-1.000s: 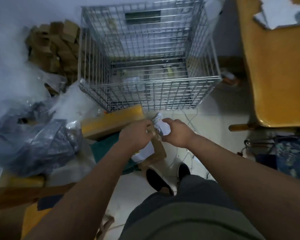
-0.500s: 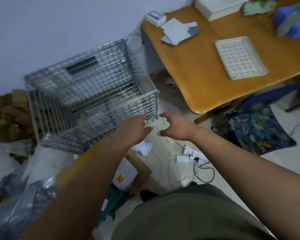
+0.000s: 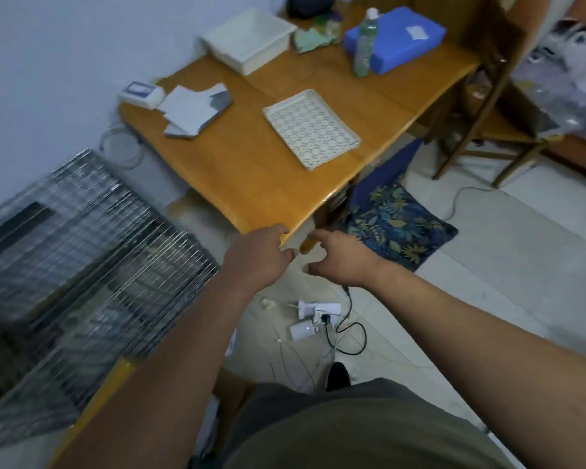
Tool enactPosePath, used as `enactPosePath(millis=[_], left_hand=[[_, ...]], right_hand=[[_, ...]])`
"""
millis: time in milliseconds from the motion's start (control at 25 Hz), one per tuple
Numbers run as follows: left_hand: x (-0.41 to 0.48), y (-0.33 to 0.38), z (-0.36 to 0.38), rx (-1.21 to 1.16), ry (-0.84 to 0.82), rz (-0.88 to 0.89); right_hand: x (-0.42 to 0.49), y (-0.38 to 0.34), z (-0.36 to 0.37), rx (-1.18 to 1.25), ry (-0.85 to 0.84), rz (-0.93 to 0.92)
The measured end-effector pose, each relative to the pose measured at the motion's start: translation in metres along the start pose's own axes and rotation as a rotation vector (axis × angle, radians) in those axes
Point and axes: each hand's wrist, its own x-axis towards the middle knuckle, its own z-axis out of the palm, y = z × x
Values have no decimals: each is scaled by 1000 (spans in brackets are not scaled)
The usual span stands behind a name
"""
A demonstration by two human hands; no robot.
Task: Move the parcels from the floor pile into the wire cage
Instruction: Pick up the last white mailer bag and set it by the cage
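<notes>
The wire cage (image 3: 82, 258) stands on the floor at the left, blurred by motion. My left hand (image 3: 261, 255) and my right hand (image 3: 339, 258) hover side by side in mid-air in front of the wooden table's corner, to the right of the cage. Both hands hold nothing and their fingers are loosely curled. A long yellow parcel (image 3: 95, 411) lies under my left forearm at the bottom left, and a brown box (image 3: 230, 394) shows partly beside it. The rest of the floor pile is out of view.
A wooden table (image 3: 251, 170) holds a white perforated tray (image 3: 310, 128), a white bin (image 3: 251, 38), papers (image 3: 197, 110), a bottle (image 3: 366, 42) and a blue box (image 3: 396, 38). A power strip with cables (image 3: 318, 319) lies on the floor. A patterned blue cushion (image 3: 396, 221) and a wooden chair (image 3: 481, 123) sit right.
The view swung right and up, from cage and pile to the table. My hands let go of the crumpled white paper, which fell to the floor, and now hover with nothing in them.
</notes>
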Motion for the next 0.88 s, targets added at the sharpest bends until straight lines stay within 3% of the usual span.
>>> enactPosePath(millis=[440,880], left_hand=[[60,136,36,339,-224,571],[-13,285,141,524,-419,1104]], right_hand=[[-114,96,-19,291,423,566],[-286,164,50,589,648,1062]])
